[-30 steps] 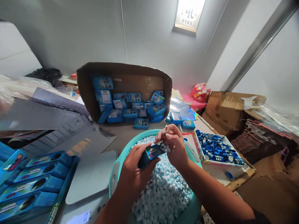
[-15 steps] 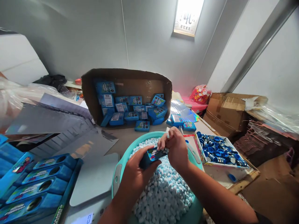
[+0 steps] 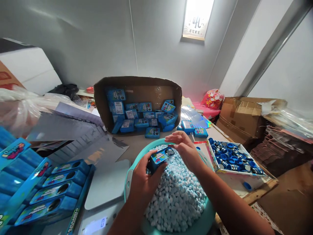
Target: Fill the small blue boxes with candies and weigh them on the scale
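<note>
since the earlier frames the right hand [image 3: 187, 150] has lifted its fingers off the mouth of the small blue candy box [image 3: 160, 155]; they now arch loosely apart over it, fingertips just clear of the round hole in the box's end, where a few pale candies show. a second ago those fingers were bunched tight against that hole. the box looks filled, judging by the candies at its opening. the left hand [image 3: 144, 178] has its fingers and thumb clamped around the box's sides, keeping it tilted above the teal basin [image 3: 127, 186], which is heaped with white and pale blue candies [image 3: 177, 199].

printing on the held box is colourful but too small to read with confidence. the same design repeats on the blue boxes [image 3: 139, 116] piled in the cardboard carton [image 3: 138, 83] behind, and on the empty boxes with round holes [image 3: 52, 195] at left. a digital scale [image 3: 97, 223] by the basin reads 0. right of the basin, a white tray [image 3: 234, 181] holds blue caps [image 3: 232, 156]. a sign [image 3: 197, 19] high on the wall carries characters, washed out by glare.
</note>
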Demonstrator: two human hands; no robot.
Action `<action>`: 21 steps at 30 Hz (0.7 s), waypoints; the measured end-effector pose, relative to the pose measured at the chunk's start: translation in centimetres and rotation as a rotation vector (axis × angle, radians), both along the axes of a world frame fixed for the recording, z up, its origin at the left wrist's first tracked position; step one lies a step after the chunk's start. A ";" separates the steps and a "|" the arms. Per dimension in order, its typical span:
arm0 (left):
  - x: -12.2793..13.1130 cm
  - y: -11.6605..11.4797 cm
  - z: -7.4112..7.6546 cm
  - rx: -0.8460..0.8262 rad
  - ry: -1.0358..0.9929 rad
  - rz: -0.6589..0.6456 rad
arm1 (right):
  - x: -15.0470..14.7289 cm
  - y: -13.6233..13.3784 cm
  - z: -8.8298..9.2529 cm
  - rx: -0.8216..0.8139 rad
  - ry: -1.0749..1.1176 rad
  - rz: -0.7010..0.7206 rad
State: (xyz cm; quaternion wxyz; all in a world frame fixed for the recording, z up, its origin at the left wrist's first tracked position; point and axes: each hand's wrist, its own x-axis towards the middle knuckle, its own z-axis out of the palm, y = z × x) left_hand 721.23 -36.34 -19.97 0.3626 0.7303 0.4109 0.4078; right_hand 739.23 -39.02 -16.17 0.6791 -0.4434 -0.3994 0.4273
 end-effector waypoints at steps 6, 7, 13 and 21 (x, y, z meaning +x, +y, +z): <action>-0.1 -0.5 0.1 -0.137 -0.111 0.050 | 0.5 -0.4 0.0 -0.068 -0.052 0.198; -0.1 -0.5 0.1 -0.132 -0.111 0.049 | 0.5 -0.4 0.0 -0.058 -0.028 0.210; -0.1 -0.1 -0.3 0.060 -0.045 0.004 | 0.1 -0.4 0.3 -0.073 -0.086 0.293; 0.2 -1.4 0.4 0.383 -0.143 -0.061 | 0.4 -1.2 0.3 -0.221 0.043 0.420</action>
